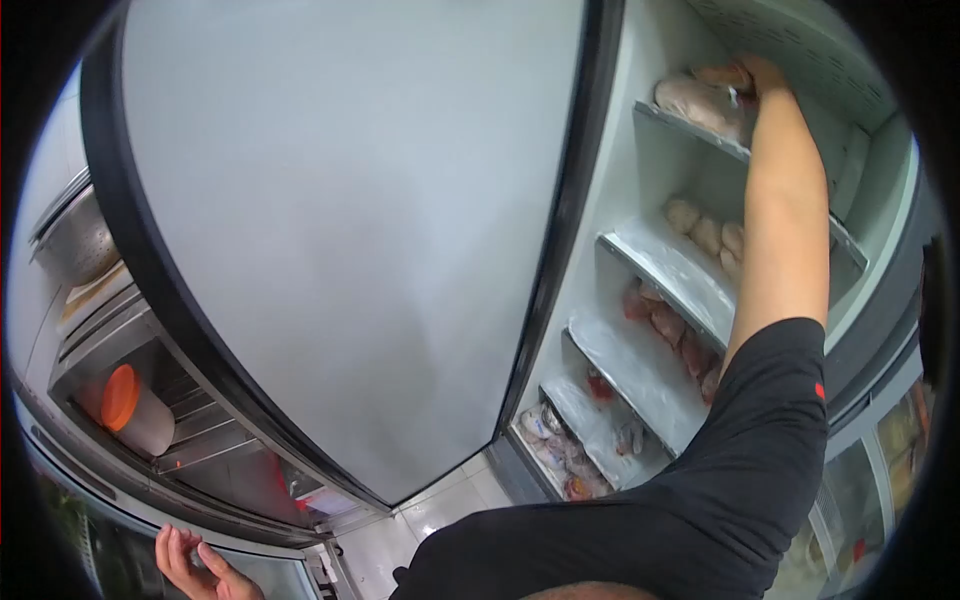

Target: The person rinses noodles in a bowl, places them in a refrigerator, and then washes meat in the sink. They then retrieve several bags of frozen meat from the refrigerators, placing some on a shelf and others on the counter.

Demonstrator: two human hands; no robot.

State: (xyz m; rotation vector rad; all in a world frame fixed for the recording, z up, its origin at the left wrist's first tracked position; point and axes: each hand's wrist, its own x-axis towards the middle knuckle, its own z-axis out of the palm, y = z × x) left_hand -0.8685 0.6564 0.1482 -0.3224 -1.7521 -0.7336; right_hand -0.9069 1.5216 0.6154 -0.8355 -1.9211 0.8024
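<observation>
Shows a broad pale door (340, 230) in dark edging across the centre, softly reflecting light — and, to its right, a white-walled cabinet (660, 45) stepped with shelves (630, 375). Has a metal unit (110, 320) and white wall tiles (62, 135) at left. Below, reveals glossy pale floor tiles (430, 522) — and framed clear panels (850, 500) at near right

No lettering can be read; the red mark (819, 390) on the black sleeve (775, 425) is too small.

The top-shelf package (692, 104) is pale pink, the sleeve (770, 410) black, the tub lid (119, 397) orange.
</observation>
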